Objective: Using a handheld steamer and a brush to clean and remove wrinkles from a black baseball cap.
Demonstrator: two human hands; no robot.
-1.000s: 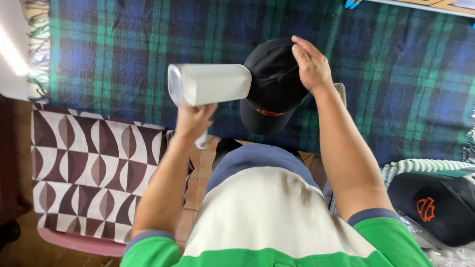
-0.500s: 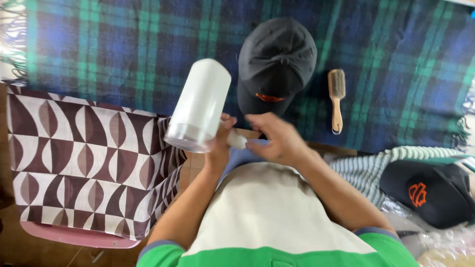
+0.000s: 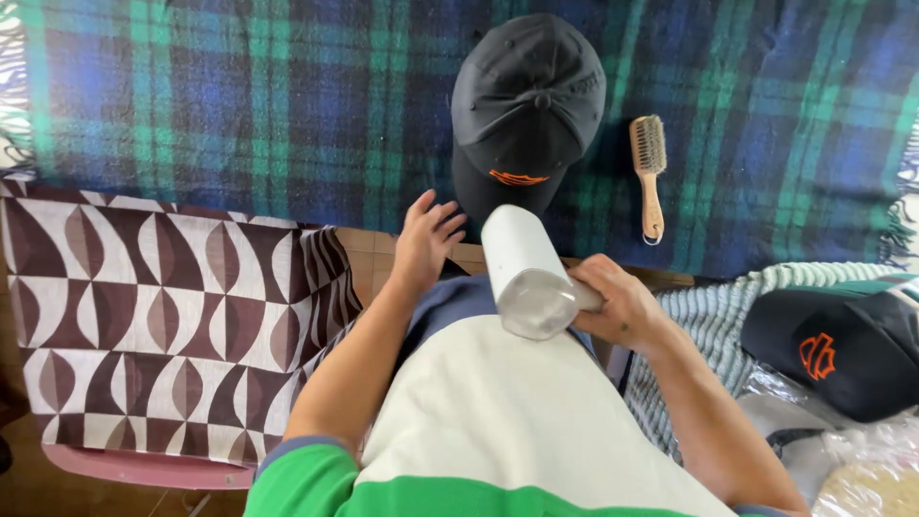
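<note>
My right hand (image 3: 620, 304) grips the handle of a white cylinder-shaped device (image 3: 522, 270), whose round end faces the camera, just below a black cap. The black cap (image 3: 525, 105) with an orange emblem on its brim lies flat on the blue-green plaid blanket (image 3: 239, 105). My left hand (image 3: 426, 239) is open with fingers spread, close to the cap's brim at the blanket's near edge, holding nothing. A small wooden brush (image 3: 650, 172) lies on the blanket to the right of the cap.
A brown-and-white patterned cloth (image 3: 153, 316) covers the surface at the left. A second black cap with an orange emblem (image 3: 838, 349) rests on a striped cloth (image 3: 708, 325) at the right, with clear plastic wrapping (image 3: 852, 460) beside it.
The white device has passed from my left hand to my right hand and now points toward the cap. My left hand has let go and opened near the brim.
</note>
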